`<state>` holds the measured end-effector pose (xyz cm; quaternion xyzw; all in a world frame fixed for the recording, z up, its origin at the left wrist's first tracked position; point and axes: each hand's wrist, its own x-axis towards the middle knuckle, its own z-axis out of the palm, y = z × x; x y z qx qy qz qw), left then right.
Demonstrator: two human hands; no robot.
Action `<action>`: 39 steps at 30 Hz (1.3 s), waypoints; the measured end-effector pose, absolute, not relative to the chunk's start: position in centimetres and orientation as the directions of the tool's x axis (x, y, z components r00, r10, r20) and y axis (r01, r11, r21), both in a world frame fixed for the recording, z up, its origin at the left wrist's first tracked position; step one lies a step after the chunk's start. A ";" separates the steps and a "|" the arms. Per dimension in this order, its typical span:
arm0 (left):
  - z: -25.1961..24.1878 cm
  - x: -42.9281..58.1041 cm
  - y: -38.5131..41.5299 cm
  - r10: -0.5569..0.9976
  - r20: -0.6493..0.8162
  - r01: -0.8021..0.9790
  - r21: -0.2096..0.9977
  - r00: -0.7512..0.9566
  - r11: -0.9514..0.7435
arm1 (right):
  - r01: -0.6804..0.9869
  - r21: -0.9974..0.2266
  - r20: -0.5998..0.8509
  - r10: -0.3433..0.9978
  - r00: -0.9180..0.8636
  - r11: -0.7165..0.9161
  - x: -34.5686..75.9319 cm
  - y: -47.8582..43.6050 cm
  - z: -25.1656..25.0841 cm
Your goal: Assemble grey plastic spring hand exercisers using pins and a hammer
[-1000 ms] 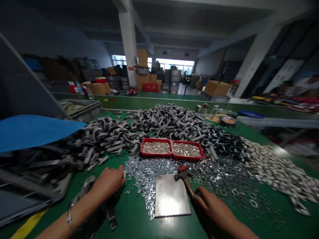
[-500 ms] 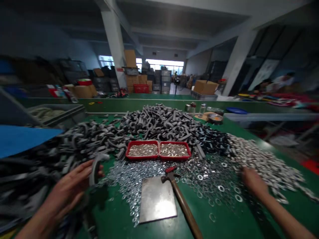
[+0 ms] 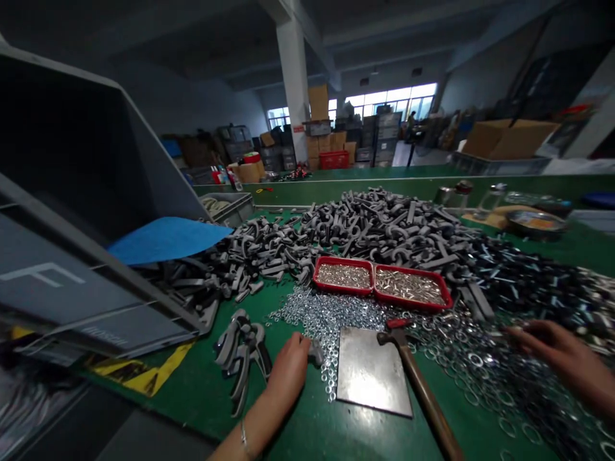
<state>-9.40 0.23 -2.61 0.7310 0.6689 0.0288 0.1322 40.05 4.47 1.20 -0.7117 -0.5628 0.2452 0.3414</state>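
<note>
Left hand [image 3: 288, 365] closed around a grey metal part [image 3: 316, 351] beside the washers [image 3: 331, 317]; right hand [image 3: 562, 355] spread open over rings [image 3: 480, 368], hammer [image 3: 418, 384] lying between.

You're in a factory assembly hall. The long green surface [image 3: 298, 442] in front of you is heaped with grey metal clamps [image 3: 365, 224], loose washers [image 3: 327, 317] and dark bolts [image 3: 519, 278], with two red trays [image 3: 382, 285] of small parts, a steel plate [image 3: 372, 371] and a hammer [image 3: 418, 384] among them. A grey crate [image 3: 81, 211] is tipped on its side at your left. Behind stand a concrete pillar [image 3: 294, 89], stacked cardboard boxes [image 3: 509, 137] and more crates [image 3: 377, 131] under bare ceiling beams.
</note>
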 end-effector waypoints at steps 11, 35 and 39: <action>-4.1 -9.8 1.6 0.984 -0.134 0.960 0.270 0.114 -0.075 | 0.331 -0.943 0.005 0.993 -0.120 0.044 21.3 12.5 -0.7; -1.7 -4.8 -1.1 0.943 -0.249 -0.276 0.912 0.219 0.305 | -0.441 -0.653 -0.378 0.769 -0.516 -0.616 13.1 0.8 -0.6; -2.0 -4.9 -1.3 0.939 -0.235 -0.254 0.920 0.252 0.299 | -0.478 -0.547 -0.445 0.723 -0.529 -0.687 13.3 0.4 -0.9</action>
